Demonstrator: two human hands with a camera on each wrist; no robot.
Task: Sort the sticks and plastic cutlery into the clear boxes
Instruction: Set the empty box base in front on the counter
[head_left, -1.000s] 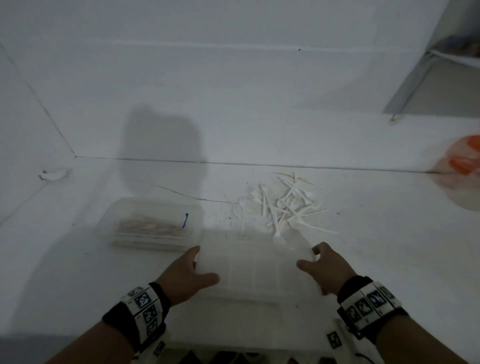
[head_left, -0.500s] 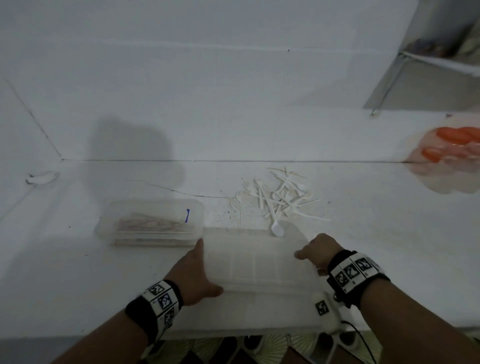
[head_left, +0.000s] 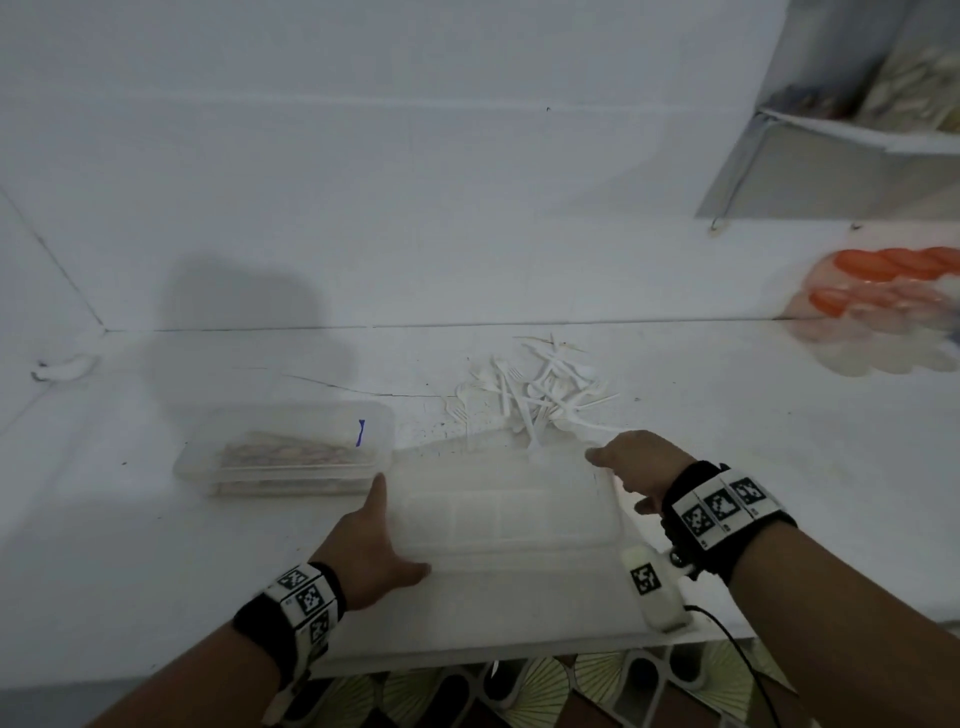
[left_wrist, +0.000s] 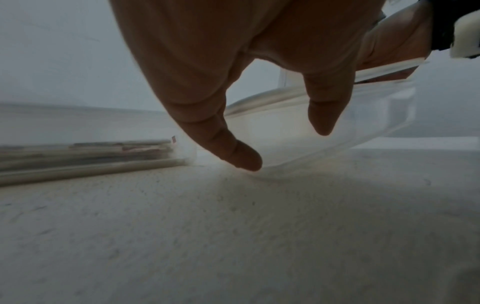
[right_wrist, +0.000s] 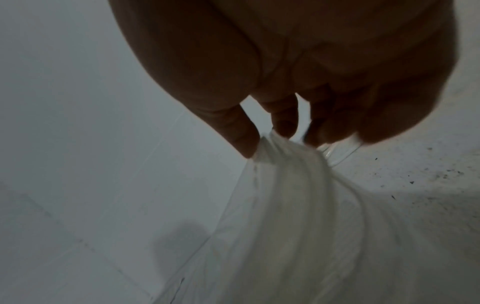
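A clear lidded box (head_left: 509, 514) lies flat near the table's front edge. My left hand (head_left: 387, 530) is against its left side, forefinger straight along the wall and thumb along the near edge; the left wrist view shows this hand (left_wrist: 284, 145) touching the box (left_wrist: 337, 123). My right hand (head_left: 618, 480) grips the far right corner, and in the right wrist view its curled fingers (right_wrist: 249, 148) pinch the box rim (right_wrist: 285, 156). A pile of white plastic cutlery and thin sticks (head_left: 535, 395) lies just behind the box. A second clear box (head_left: 291, 452) holding sticks stands to the left.
A bag with orange items (head_left: 883, 306) lies at the right end of the table. A shelf (head_left: 857, 135) hangs on the wall at upper right. A small white object (head_left: 67, 366) sits in the far left corner. The table's front edge (head_left: 467, 660) runs just below the box.
My right hand has slid from the box's right side to its far right corner. My left hand has stayed at the left side. The box has hardly moved.
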